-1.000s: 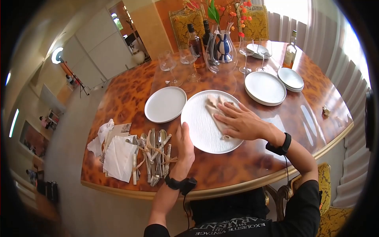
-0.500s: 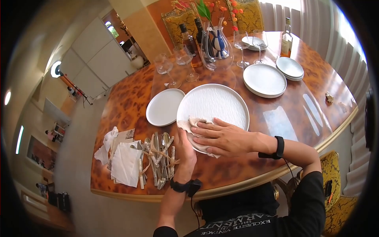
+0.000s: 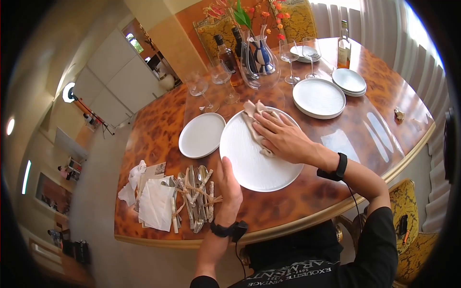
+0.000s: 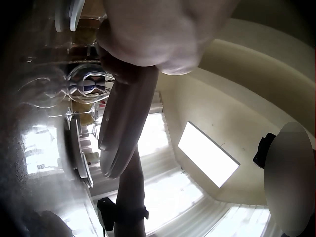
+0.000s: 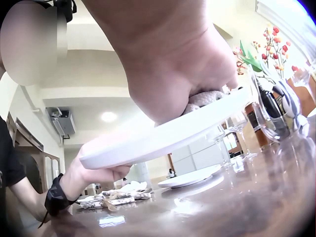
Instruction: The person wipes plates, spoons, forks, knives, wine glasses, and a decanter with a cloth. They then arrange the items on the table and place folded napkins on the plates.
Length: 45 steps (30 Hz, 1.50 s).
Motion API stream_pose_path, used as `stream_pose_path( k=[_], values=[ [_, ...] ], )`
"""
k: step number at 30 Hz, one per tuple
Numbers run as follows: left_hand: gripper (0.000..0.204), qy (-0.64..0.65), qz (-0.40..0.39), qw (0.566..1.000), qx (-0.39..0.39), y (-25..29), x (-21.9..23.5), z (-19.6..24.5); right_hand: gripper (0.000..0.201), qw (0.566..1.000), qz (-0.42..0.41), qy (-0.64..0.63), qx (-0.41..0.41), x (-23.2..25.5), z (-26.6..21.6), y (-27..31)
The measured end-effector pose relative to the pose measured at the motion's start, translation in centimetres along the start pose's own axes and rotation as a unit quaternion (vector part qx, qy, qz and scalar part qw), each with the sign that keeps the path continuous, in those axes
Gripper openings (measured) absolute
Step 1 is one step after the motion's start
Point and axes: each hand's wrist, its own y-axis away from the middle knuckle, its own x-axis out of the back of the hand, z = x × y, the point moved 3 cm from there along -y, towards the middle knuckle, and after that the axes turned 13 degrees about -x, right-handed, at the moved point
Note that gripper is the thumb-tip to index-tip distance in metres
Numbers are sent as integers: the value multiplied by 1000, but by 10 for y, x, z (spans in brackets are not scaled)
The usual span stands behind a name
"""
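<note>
Large round white plate [image 3: 257, 156] lay mid-frame on the glossy burl table [image 3: 158, 120] in the head view, right hand [image 3: 283, 137] flat, pressing a crumpled beige cloth [image 3: 254, 113] onto it. Left hand [image 3: 229, 185] gripped its rim. Right wrist view showed the plate [image 5: 163, 136] tilted.

A smaller white plate [image 3: 201, 135] sits nearby, bundled cutlery [image 3: 196, 192] beside paper napkins [image 3: 154, 201], wine glasses [image 3: 211, 84] and bottles [image 3: 227, 53] farther back.
</note>
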Motion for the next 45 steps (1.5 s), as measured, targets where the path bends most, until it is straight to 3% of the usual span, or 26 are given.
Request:
stream_pose_path(
  k=[6, 10, 13, 15, 16, 17, 19, 21, 22, 23, 25, 26, 28, 29, 30, 32, 34, 36, 37, 39, 40, 45],
  values=[
    [48, 84, 14, 996, 20, 2, -6, 2, 49, 986, -56, -93, 126, -7, -60, -5],
    [45, 95, 41, 994, 19, -2, 5, -2, 43, 972, -65, -124, 186, 3, -59, 20],
    [45, 62, 110, 992, -8, -6, 14, -7, 34, 978, -84, -102, 161, 23, -35, 35],
    [46, 60, 132, 989, 5, -7, 12, -1, 24, 994, 4, -99, 51, 33, -9, 39],
    [46, 60, 137, 989, 3, -7, 13, -1, 20, 990, 86, -110, -1, 38, 4, 43],
    [46, 59, 142, 988, 0, -7, 13, 0, 16, 977, 169, -120, -53, 43, 15, 46],
    [46, 60, 136, 989, -7, -7, 11, 1, 20, 908, 246, -265, -214, 48, 35, 47],
    [47, 50, 127, 990, -18, -4, 10, 1, 33, 814, 248, -422, -312, 30, 69, 45],
    [47, 49, 124, 991, -18, -3, 9, 1, 39, 778, 214, -494, -324, 24, 73, 42],
    [47, 40, 131, 990, -18, -2, 9, 0, 39, 777, 217, -494, -325, 20, 70, 41],
    [48, 32, 136, 990, -19, 0, 7, 0, 40, 693, 49, -632, -345, 2, 56, 34],
    [48, 28, 135, 990, -26, 1, 5, 1, 40, 697, -31, -624, -351, -1, 46, 36],
    [48, 24, 135, 990, -34, 1, 4, 1, 39, 767, 32, -562, -309, -10, 29, 29],
    [49, 20, 130, 990, -50, 1, 5, 1, 39, 798, 34, -500, -335, -8, 24, 30],
    [51, 17, 124, 990, -65, 2, 4, 1, 39, 798, 34, -499, -336, -9, 29, 28],
    [51, 34, 102, 993, -51, 1, 0, 4, 38, 875, 62, -396, -270, -1, 41, 18],
    [51, 55, 81, 994, -42, -7, 2, 10, 37, 882, 56, -392, -256, 11, 51, 15],
    [52, 10, -62, 998, -19, -23, 5, 20, 34, 899, 54, -377, -217, 24, 59, 11],
    [52, 11, -62, 998, -20, -28, 5, 26, 34, 900, 55, -375, -216, 32, 59, 11],
    [47, -27, -155, 987, 18, -32, -4, 33, 32, 921, -29, -341, -185, 43, 55, 11],
    [46, -28, -157, 987, 13, -33, -5, 31, 31, 925, -11, -348, -149, 43, 55, 12],
    [43, 17, -107, 994, 21, -26, -4, 26, 33, 903, -18, -392, -176, 27, 54, 27]
  ],
)
